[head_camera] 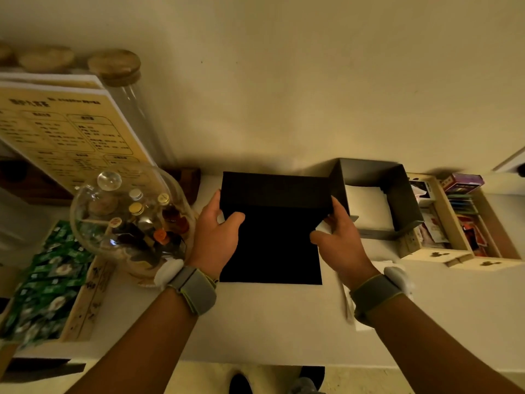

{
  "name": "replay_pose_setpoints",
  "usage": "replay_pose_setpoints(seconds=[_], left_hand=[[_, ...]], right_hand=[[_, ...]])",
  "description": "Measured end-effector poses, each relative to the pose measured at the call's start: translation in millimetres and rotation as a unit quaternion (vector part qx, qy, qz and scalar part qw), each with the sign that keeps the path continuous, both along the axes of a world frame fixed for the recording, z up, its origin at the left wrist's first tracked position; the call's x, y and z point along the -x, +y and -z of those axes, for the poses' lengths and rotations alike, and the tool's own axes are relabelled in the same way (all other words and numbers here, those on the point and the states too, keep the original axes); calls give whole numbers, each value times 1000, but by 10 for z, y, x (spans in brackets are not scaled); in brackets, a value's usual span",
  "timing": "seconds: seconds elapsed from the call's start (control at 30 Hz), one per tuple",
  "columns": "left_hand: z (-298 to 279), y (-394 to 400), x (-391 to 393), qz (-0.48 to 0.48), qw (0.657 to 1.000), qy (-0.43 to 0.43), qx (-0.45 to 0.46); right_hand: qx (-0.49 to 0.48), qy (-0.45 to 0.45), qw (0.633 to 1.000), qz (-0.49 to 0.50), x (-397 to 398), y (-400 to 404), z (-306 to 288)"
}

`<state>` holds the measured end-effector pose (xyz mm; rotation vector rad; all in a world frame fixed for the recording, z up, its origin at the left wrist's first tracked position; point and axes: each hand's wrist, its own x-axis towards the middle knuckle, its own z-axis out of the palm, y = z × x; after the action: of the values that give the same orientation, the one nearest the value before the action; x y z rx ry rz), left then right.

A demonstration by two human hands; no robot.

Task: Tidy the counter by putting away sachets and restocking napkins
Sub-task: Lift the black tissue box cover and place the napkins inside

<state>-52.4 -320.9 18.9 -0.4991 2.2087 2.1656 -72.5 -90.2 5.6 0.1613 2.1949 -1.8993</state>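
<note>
Dim yellowish light on a plain wall behind a white counter.

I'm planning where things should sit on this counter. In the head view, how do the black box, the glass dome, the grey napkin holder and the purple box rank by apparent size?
Largest to smallest:
1. Black box, held by both hands
2. Glass dome and grey napkin holder: too alike to rank
3. Purple box, clearly smallest, though it sits farther back

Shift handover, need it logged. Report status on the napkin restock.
Left hand and right hand both gripping black box. Napkin holder beside it, white napkins inside. Nothing between them.
</note>
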Motion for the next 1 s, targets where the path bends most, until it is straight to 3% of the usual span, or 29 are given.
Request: replay_pose_setpoints(seconds=[0.37,0.5,0.63,0.8,1.0], left_hand=[[394,121,-435,-35,998,-31,49],[501,477,-709,4,997,-44,58],[552,1003,-736,79,990,-93,66],[543,1569,-579,131,977,-140,99],[539,1980,-414,148,972,-181,35]], right_hand=[[-173,-20,984,-30,-433,809,62],[-292,-20,956,40,-756,1334,169],[-382,-106,916,69,-718,1731,326],[-391,-114,913,23,-631,1794,431],[-392,-75,917,-5,-444,1597,488]])
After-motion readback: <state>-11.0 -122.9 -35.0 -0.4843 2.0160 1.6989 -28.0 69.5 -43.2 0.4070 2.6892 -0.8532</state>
